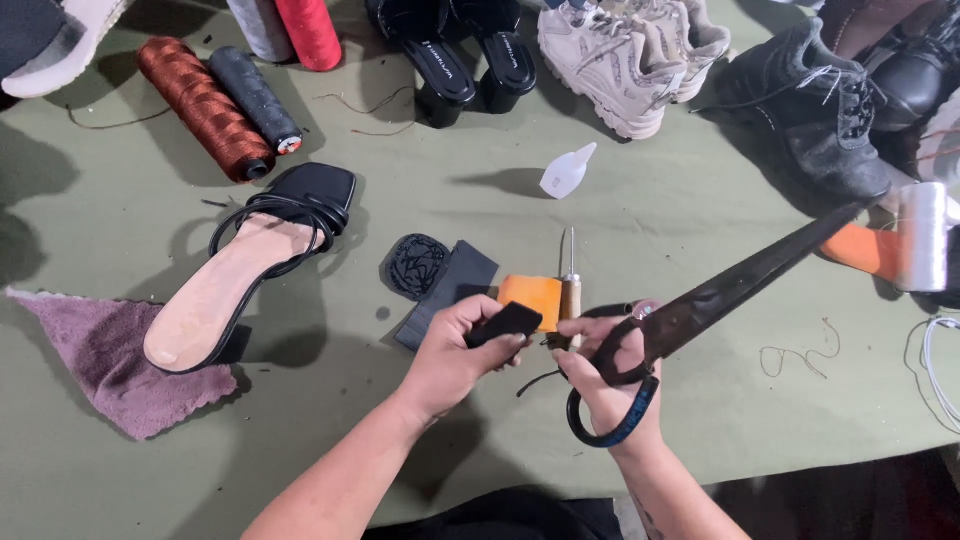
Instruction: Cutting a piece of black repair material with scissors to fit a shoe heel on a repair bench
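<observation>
Black rubber piece (503, 323), small and flat, pinched between thumb and fingers of the left hand (455, 350), held just above the bench (650, 230); grip closed on it. Right hand (615, 375) closed around the handles of large dark scissors (735, 283), fingers through the loops, blades shut or nearly so and pointing up to the right, away from the rubber piece.

Just beyond the hands, on the olive-green bench cover: an orange square patch (532, 298), an awl with a wooden handle (570, 288) lying beside it, a dark grey sheet (450, 288) and a round black patterned sole piece (415, 264), the two touching.

Further items: black strappy sandal (250, 270) with tan insole, left of centre; purple cloth (110, 360) at the left edge; copper-brown thread spool (205, 108) and dark spool (255, 98) side by side; white glue bottle (567, 170), tipped over; beige sneakers (630, 55), black heeled shoes (460, 60) and black boot (810, 105) along the far edge; white thread spool (922, 237) at right.
</observation>
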